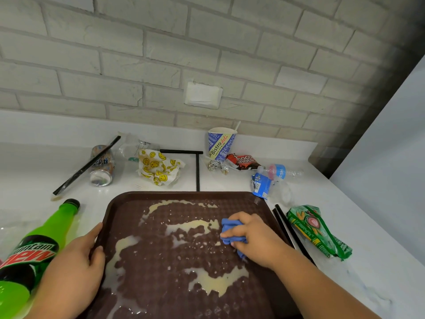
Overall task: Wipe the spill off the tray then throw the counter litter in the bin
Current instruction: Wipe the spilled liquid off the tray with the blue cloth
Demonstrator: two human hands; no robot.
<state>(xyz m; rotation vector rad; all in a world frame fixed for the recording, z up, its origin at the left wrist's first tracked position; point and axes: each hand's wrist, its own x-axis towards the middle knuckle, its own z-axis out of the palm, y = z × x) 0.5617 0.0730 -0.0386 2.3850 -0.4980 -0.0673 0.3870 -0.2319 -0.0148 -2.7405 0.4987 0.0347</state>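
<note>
Here, one tray (184,195), right hand (255,240) clutching one cloth (230,226), left hand (76,261) gripping its rim

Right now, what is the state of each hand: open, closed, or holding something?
Left hand: closed on the left rim of the tray.
Right hand: closed on the blue cloth, pressing it on the tray.

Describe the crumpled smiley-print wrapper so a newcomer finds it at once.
Start at the dark brown plastic tray on the white counter. Beyond its far edge lies the crumpled white paper wrapper, between a tipped silver soda can and a black T-shaped marking. Only it bears yellow smiley faces.
</note>
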